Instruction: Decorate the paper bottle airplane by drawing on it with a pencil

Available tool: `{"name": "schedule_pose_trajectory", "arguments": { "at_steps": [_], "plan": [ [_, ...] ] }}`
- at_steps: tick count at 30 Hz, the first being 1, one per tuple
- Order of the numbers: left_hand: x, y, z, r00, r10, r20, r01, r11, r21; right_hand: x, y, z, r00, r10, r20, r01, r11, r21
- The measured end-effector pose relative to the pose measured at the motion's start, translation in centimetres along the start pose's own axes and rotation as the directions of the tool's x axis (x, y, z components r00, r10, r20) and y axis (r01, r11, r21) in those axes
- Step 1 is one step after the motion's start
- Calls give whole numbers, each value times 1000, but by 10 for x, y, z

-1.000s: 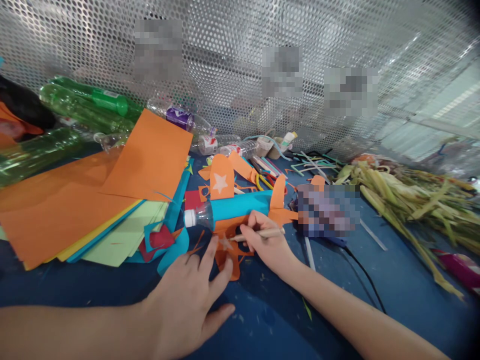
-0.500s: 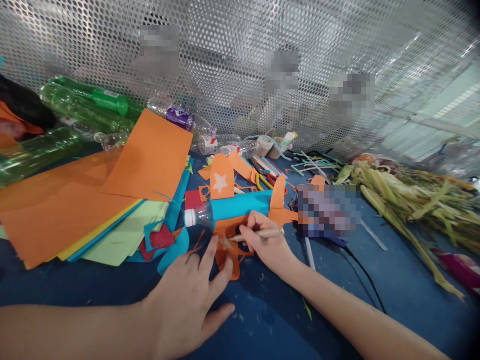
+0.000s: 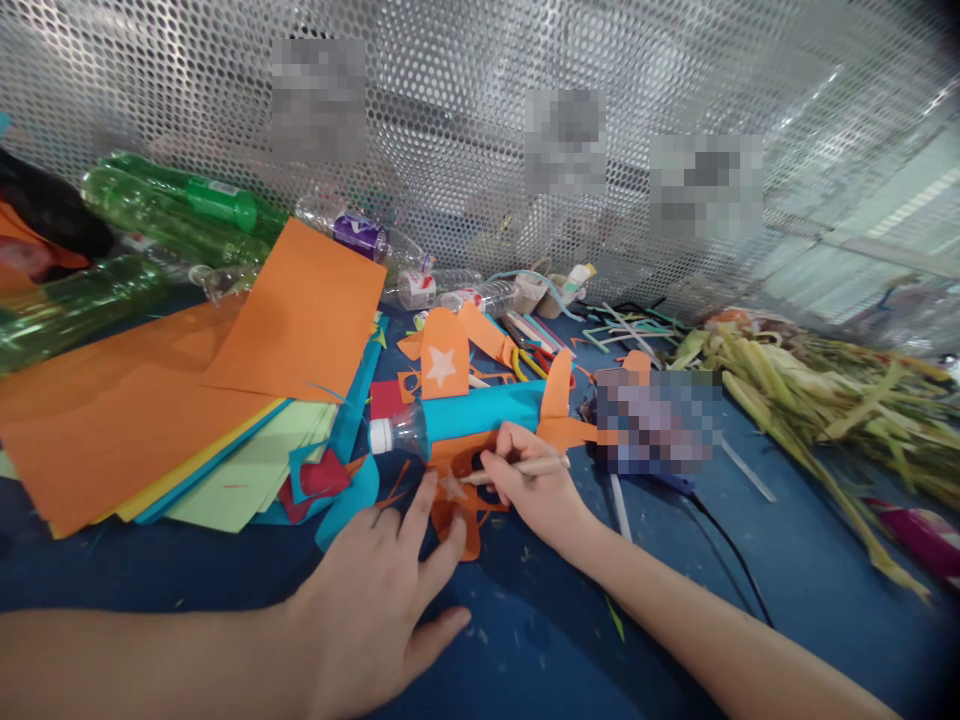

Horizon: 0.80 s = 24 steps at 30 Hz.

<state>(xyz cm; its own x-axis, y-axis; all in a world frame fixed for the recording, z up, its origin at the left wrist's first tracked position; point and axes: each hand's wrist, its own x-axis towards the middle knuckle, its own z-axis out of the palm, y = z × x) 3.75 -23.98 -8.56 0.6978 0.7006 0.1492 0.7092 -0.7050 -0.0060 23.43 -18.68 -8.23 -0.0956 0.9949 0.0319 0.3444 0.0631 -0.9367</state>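
Pinched pen (image 3: 541,467) in right hand (image 3: 546,502), seemingly marking star (image 3: 451,485); rested open, empty left hand (image 3: 376,580) on flap (image 3: 469,541); next likely called for steadiness.

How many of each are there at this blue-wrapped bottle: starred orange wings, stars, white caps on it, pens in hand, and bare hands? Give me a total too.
Starred orange wings: 2
Pale stars: 2
White cap on the bottle: 1
Pen in hand: 1
Bare hands: 2
Total: 8
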Motion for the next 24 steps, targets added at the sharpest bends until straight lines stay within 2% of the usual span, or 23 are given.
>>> {"name": "schedule_pose_trajectory", "arguments": {
  "at_steps": [24],
  "plan": [
    [1,0,0,1000,18,-2,-18,999,31,0,1,0,1000,7,0,-7,1000,29]
  ]
}}
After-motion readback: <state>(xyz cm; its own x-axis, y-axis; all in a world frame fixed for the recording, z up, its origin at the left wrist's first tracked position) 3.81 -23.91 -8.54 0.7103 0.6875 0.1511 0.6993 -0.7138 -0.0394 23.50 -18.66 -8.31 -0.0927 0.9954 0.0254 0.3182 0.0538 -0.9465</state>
